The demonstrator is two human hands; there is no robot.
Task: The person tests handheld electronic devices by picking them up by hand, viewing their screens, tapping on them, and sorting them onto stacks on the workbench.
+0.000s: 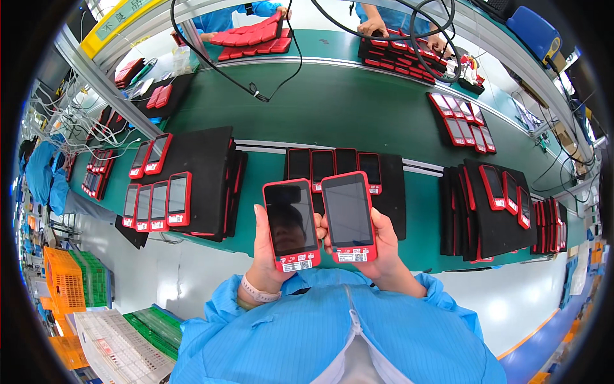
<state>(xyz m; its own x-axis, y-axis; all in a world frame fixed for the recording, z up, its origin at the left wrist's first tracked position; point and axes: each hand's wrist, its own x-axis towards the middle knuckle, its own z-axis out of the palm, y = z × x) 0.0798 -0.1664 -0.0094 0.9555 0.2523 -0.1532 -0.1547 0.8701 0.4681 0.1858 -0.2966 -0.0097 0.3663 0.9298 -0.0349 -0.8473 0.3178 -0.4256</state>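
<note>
My left hand [263, 248] is closed round a red handheld device [291, 221] with a dark, glossy screen and a white label below it. A second red handheld device [347, 211], its screen greyer, is gripped in my right hand [385, 251]. Both are upright side by side before my chest, screens toward me, tops slightly apart. Fingers of both hands meet between them. Just beyond, a row of similar devices [323, 165] lies on a black foam sheet [391, 192] on the green table.
At the left, a stack of black sheets [208, 160] carries several red devices [151, 203]; another stack [489, 224] stands at the right. A green conveyor [345, 109] runs beyond. Co-workers' hands [373, 27] handle red pieces across it. Black cables [256, 89] hang overhead.
</note>
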